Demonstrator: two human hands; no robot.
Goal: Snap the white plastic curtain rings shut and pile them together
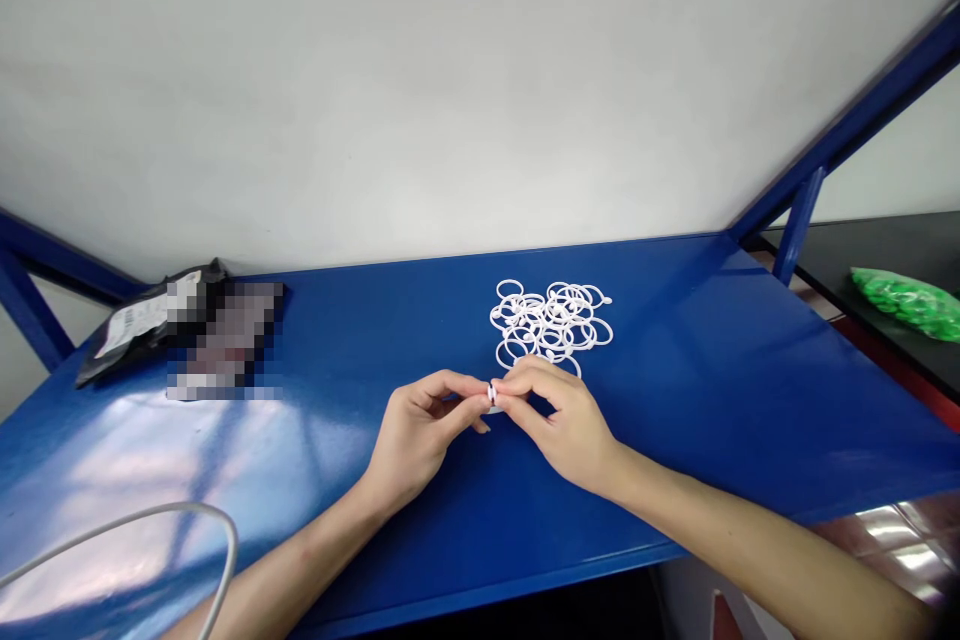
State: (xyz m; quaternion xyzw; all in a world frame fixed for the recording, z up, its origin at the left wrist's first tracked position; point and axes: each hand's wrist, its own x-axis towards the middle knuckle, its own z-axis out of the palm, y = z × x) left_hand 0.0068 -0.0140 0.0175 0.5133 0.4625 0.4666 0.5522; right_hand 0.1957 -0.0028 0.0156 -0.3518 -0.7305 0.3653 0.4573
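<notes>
My left hand point(420, 430) and my right hand point(562, 420) meet above the blue table, thumbs and forefingers pinched together. Between the fingertips is a small white ring point(492, 394), mostly covered by them, with a thin dark line across it. Just beyond my fingers lies a loose pile of white rings point(555, 328), several of them overlapping and some bearing a small oval bead or tab. Part of the pile's near edge is hidden behind my right hand.
The blue table point(375, 320) backs onto a pale wall. Black plastic packages point(150, 320) lie at the far left, one blurred out. A white cable point(150, 512) curves over the lower left. Blue frame bars point(799, 225) rise at the sides. A green bag point(904, 302) sits on a dark surface at right.
</notes>
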